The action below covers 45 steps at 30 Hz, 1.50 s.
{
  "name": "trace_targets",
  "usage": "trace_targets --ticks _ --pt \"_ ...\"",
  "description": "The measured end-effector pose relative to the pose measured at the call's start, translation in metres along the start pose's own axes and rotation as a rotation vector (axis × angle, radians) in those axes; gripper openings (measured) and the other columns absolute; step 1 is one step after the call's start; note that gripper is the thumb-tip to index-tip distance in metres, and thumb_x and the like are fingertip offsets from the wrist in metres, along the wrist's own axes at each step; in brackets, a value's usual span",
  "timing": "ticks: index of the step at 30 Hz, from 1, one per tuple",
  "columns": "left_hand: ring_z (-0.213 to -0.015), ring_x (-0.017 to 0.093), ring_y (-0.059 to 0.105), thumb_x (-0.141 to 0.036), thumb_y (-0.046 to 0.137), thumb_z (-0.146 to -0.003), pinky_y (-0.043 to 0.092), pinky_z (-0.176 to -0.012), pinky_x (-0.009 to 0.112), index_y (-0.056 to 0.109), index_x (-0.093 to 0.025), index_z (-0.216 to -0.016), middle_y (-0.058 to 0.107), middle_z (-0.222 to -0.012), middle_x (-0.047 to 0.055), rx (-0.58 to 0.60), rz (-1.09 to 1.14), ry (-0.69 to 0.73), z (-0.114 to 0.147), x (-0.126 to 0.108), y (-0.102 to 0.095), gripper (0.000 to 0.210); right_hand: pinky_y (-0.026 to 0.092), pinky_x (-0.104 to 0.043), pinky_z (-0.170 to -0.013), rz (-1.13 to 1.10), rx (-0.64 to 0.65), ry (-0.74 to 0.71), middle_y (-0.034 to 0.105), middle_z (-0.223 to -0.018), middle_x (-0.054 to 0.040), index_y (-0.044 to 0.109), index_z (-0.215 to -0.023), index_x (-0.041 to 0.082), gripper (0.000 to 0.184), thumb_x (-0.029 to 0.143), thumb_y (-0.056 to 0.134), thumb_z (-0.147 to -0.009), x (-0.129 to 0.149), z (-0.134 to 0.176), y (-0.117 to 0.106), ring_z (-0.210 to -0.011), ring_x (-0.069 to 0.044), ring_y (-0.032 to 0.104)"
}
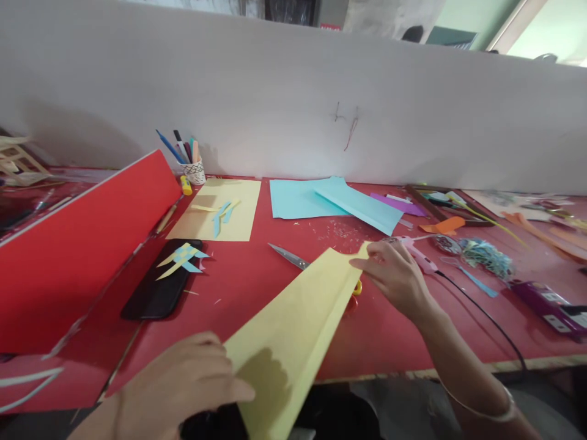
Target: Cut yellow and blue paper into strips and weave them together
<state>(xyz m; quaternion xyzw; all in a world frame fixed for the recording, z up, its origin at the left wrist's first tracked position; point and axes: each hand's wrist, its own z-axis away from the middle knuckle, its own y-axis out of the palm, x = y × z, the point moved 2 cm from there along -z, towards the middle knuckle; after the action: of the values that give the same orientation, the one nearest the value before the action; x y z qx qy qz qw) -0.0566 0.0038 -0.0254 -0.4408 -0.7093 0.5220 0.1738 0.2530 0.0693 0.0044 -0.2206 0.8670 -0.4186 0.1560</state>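
A sheet of pale yellow paper (pixel 293 318), creased along its right edge, is held up at a slant over the front of the red table. At its far right corner my right hand (pixel 394 275) pinches the paper between thumb and fingers. My left hand (pixel 192 379) grips the near left edge, thumb on top and the fingers partly hidden. Scissors (pixel 288 255) lie beneath the sheet, their blades showing to the left and a bit of yellow handle to the right. Just beyond my right hand rests a pink glue gun (pixel 419 255) with a black cord.
Blue paper sheets (pixel 302 198) and a yellow sheet (pixel 243 211) with strips lie at the back. On the left, a black phone (pixel 156 293) carries a woven paper piece (pixel 183 260) beside a red board (pixel 92 244). A pen cup (pixel 196 172) and purple power strip (pixel 548 308) stand around.
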Motion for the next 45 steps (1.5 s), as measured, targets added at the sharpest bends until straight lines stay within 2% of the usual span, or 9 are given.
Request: trace_targets --ticks 2,5,13,17,21,26,32,36,45 --pt "-0.059 0.011 0.054 -0.054 0.03 -0.081 0.044 -0.065 0.021 0.056 -0.029 -0.104 0.061 -0.064 -0.002 0.154 0.3 0.003 -0.017 -0.001 -0.001 0.043 0.036 -0.026 -0.055 -0.113 -0.111 0.054 0.048 -0.059 -0.0023 0.065 -0.073 0.023 0.027 0.015 0.04 -0.083 0.005 -0.013 0.004 -0.059 -0.014 0.043" --pt "-0.075 0.012 0.057 -0.041 0.04 -0.081 0.044 -0.07 0.021 0.052 -0.026 -0.108 0.063 -0.081 -0.001 0.245 0.439 -0.202 -0.053 0.015 0.001 0.033 0.037 -0.025 -0.053 -0.357 -0.212 0.116 0.048 -0.055 -0.0002 0.062 -0.071 0.022 0.027 0.012 0.039 -0.08 0.013 -0.036 0.013 -0.054 -0.013 0.044" --pt "-0.124 0.02 0.027 -0.041 0.045 -0.075 0.024 -0.101 0.037 0.024 -0.017 -0.128 0.028 -0.136 0.012 -0.216 0.539 -0.359 -0.134 0.065 0.033 0.063 0.042 -0.024 -0.058 -1.188 -0.049 0.342 0.056 -0.074 -0.0012 0.054 -0.072 0.021 0.009 0.026 0.048 -0.074 0.04 -0.056 0.046 -0.066 -0.012 0.052" --pt "-0.112 0.022 0.042 -0.043 0.041 -0.075 0.019 -0.101 0.041 0.045 -0.018 -0.112 0.052 -0.118 0.009 -0.186 0.54 -0.435 -0.141 0.066 0.048 0.046 0.04 -0.023 -0.056 -1.405 0.16 0.467 0.053 -0.067 0.0009 0.052 -0.07 0.019 0.011 0.029 0.048 -0.071 0.049 -0.046 0.061 -0.061 -0.01 0.05" --pt "-0.07 0.015 0.054 -0.046 0.042 -0.072 0.041 -0.072 0.028 0.056 -0.016 -0.075 0.061 -0.075 0.002 -0.165 0.553 -0.524 -0.133 0.068 0.057 0.033 0.038 -0.024 -0.057 -1.436 0.282 0.543 0.049 -0.064 0.0021 0.051 -0.068 0.019 0.01 0.027 0.045 -0.066 0.048 -0.04 0.073 -0.059 -0.01 0.046" --pt "-0.049 0.008 0.038 -0.046 0.044 -0.071 0.031 -0.047 0.02 0.051 -0.016 -0.063 0.044 -0.052 -0.005 -0.194 0.531 -0.597 -0.125 0.07 0.06 0.032 0.034 -0.024 -0.052 -1.205 0.222 0.643 0.041 -0.063 0.0039 0.04 -0.069 0.02 0.019 0.039 0.045 -0.069 0.049 -0.037 0.083 -0.056 -0.01 0.04" --pt "-0.047 0.007 0.033 -0.042 0.044 -0.072 0.027 -0.048 0.02 0.049 -0.016 -0.06 0.04 -0.05 -0.006 -0.196 0.483 -0.602 -0.124 0.071 0.059 0.029 0.028 -0.022 -0.05 -0.836 0.234 0.625 0.039 -0.058 0.0072 0.032 -0.067 0.022 0.025 0.031 0.054 -0.064 0.062 -0.032 0.089 -0.05 -0.009 0.036" --pt "-0.048 0.007 0.033 -0.04 0.043 -0.074 0.027 -0.05 0.021 0.049 -0.016 -0.06 0.039 -0.05 -0.007 -0.184 0.444 -0.598 -0.123 0.073 0.061 0.028 0.029 -0.022 -0.051 -0.894 0.213 0.686 0.042 -0.056 0.0061 0.036 -0.065 0.021 0.011 0.025 0.045 -0.068 0.058 -0.03 0.09 -0.05 -0.009 0.039" --pt "-0.053 0.01 0.041 -0.039 0.037 -0.077 0.031 -0.069 0.027 0.05 -0.016 -0.061 0.045 -0.054 -0.005 -0.121 0.365 -0.534 -0.124 0.069 0.063 0.031 0.023 -0.022 -0.047 -1.005 0.181 0.766 0.03 -0.048 0.0061 0.029 -0.05 0.02 0.026 0.032 0.04 -0.071 0.046 -0.034 0.096 -0.048 -0.008 0.032"
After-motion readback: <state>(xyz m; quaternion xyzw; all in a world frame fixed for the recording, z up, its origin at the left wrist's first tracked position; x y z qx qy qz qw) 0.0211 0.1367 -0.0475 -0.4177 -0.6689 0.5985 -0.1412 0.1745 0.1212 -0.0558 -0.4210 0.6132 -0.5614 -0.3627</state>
